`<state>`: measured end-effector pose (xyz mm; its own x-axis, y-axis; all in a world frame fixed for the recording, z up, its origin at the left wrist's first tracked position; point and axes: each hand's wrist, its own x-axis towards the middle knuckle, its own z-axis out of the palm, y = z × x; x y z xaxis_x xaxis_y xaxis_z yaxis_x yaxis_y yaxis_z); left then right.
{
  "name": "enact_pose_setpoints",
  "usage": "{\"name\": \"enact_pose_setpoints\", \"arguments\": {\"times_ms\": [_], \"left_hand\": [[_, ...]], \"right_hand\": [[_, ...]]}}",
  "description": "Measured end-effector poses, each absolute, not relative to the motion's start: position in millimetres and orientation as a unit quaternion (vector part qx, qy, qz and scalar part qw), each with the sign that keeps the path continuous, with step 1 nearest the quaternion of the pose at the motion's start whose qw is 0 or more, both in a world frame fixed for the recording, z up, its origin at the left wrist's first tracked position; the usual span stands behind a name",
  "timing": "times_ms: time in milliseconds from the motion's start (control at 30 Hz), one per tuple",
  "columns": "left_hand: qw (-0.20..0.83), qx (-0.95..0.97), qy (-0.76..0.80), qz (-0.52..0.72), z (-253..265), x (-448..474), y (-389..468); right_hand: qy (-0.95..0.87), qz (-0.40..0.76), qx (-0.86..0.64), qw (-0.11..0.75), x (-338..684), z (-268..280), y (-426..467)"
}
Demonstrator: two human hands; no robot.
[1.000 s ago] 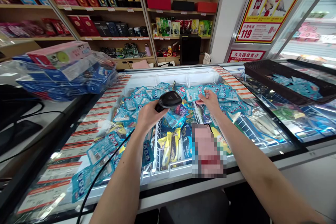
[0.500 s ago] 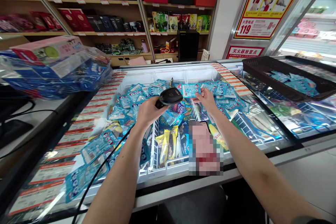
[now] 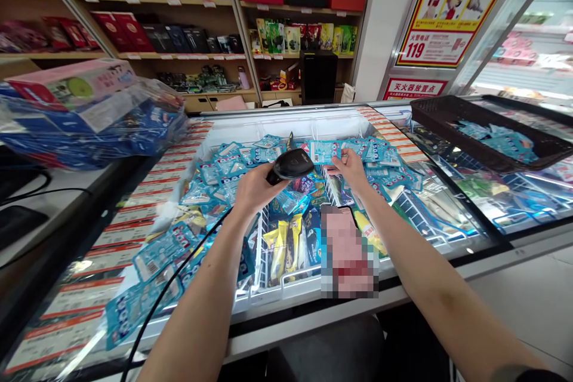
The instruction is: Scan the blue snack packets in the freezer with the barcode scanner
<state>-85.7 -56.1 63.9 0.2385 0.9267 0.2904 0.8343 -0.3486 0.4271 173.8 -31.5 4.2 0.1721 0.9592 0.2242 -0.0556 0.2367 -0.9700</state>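
Observation:
In my left hand (image 3: 256, 190) is a black barcode scanner (image 3: 292, 165), its head pointing right and its cable trailing down past my forearm. My right hand (image 3: 350, 168) pinches a light-blue packet (image 3: 323, 152) by its right end, just right of the scanner head. The packet's printed side faces me. Many similar blue packets (image 3: 230, 162) lie spread on the glass top of a chest freezer (image 3: 286, 122), around and behind both hands. Between my forearms a phone (image 3: 347, 250), blurred by pixels, lies near the front edge.
Yellow-wrapped goods (image 3: 286, 245) show inside the freezer. A dark basket (image 3: 492, 131) with more blue packets stands at right. At left sit plastic-wrapped boxes (image 3: 89, 113). Price labels (image 3: 107, 256) line the glass. Stocked shelves (image 3: 170, 57) rise behind the freezer.
The view has shifted very slightly. Both hands hold the scanner and the packet almost exactly as before, with the scanner head a touch closer to the packet.

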Motion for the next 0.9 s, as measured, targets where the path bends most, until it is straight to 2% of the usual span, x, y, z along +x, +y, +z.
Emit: {"name": "enact_pose_setpoints", "arguments": {"times_ms": [900], "left_hand": [[0.059,0.793,0.562,0.227,59.7,-82.0,-53.4]], "right_hand": [[-0.472,0.422,-0.473,0.613,175.2,-1.0,-27.9]]}}
